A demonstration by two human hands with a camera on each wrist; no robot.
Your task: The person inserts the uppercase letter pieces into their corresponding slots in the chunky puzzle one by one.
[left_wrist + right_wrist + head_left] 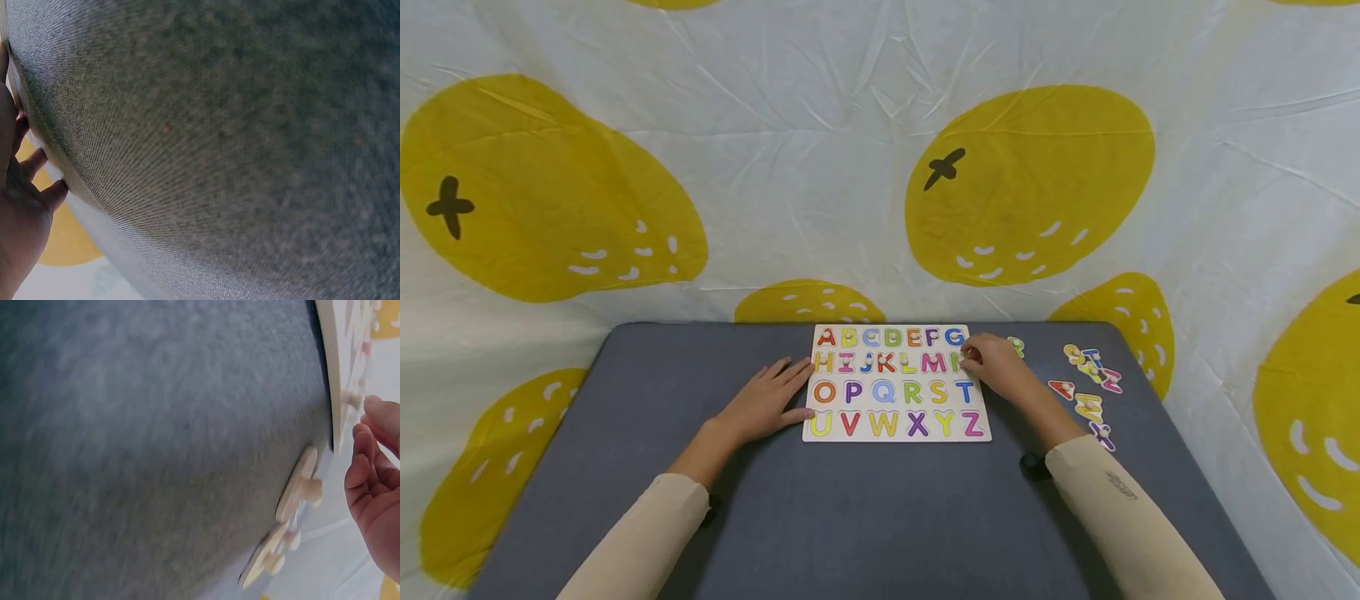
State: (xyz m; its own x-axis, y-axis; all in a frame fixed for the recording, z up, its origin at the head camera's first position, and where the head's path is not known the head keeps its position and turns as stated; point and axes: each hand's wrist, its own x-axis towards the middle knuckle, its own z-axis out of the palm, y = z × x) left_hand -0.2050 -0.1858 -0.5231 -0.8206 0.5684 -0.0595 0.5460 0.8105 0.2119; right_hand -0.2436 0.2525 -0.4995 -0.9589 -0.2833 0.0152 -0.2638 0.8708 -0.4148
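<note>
A wooden alphabet puzzle board [865, 405] lies at the back of the table, its upper two rows bearing knobs. My left hand [766, 398] rests at the board's left edge, fingers stretched over it and thumb near the U; in the left wrist view the left hand [25, 219] shows at the far left. My right hand [996, 364] is at the board's right edge. Its bent fingers pinch at the knob of the N piece [956, 362], partly covered by them. In the right wrist view, the right hand [382, 494] has its fingertips right at a knob [351, 400].
Right of the board lie several loose letter pieces, among them a red one [1062, 389], a yellow W [1088, 407] and a purple X [1102, 435]. A green piece [1016, 344] sits just behind my right hand. A lemon-patterned cloth [820, 208] hangs behind the grey table [880, 517].
</note>
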